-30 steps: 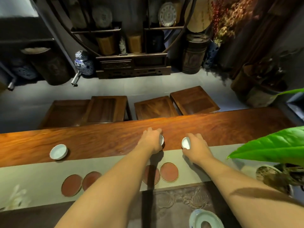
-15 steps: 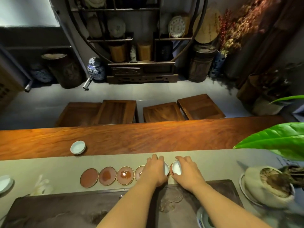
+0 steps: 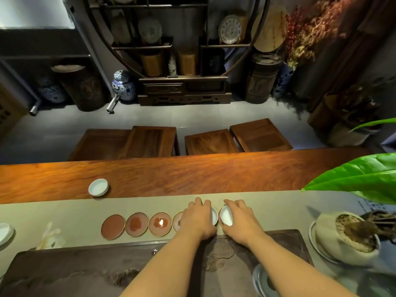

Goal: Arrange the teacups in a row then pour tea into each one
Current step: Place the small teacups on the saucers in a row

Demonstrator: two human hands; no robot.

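Two white teacups are in hand at the right end of a row of round reddish coasters [image 3: 136, 224] on the grey table runner [image 3: 64, 213]: the left hand [image 3: 198, 219] curls its fingers over one teacup [image 3: 213, 215], mostly hidden under the palm, and the right hand [image 3: 241, 219] grips the rim of the other teacup [image 3: 226, 216], whose pale inside shows. Both cups sit low over the last coasters, touching or nearly so, which reads as setting them down side by side so the row grows from the right. Three coasters to the left lie bare and a fourth is half covered by the left hand. A third teacup [image 3: 98, 187] stands well apart on the wooden table [image 3: 192, 174], beyond the runner, not yet in line. Near the right forearm a potted plant [image 3: 351, 236] and its broad green leaf [image 3: 360, 179] crowd that side; a dark carved tea tray [image 3: 75, 273] lies under the arms. No teapot is clearly in view.
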